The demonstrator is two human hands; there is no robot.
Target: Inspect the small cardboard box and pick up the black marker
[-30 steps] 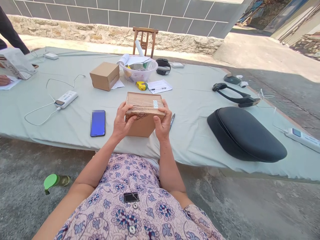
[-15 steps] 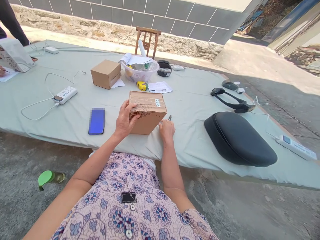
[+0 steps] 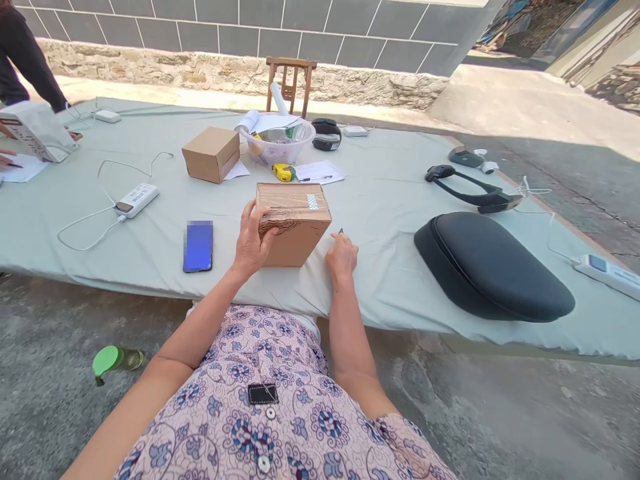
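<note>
A brown cardboard box (image 3: 295, 243) stands near the front edge of the table, with clear tape, a patterned sticker and dark drawn lines on it. My left hand (image 3: 253, 237) grips its left edge, thumb on the near face and fingers on the top. Just right of the box, my right hand (image 3: 342, 255) is closed around a pen (image 3: 341, 231), whose dark end sticks out above the fist. The right hand is apart from the box. Left of the box lies a phone (image 3: 199, 247) with a blue screen.
Behind are a second box (image 3: 212, 155), a plastic basin (image 3: 276, 145) of items, a yellow tape measure (image 3: 284, 173) and paper (image 3: 320, 171). A black case (image 3: 493, 267) and a black headset (image 3: 470, 190) lie right. A power strip (image 3: 137, 200) trails a cable left. Another person's hand (image 3: 6, 160) shows far left.
My right hand has moved a little right, away from the box's side. My left hand keeps its grip on the box. The view has shifted slightly.
</note>
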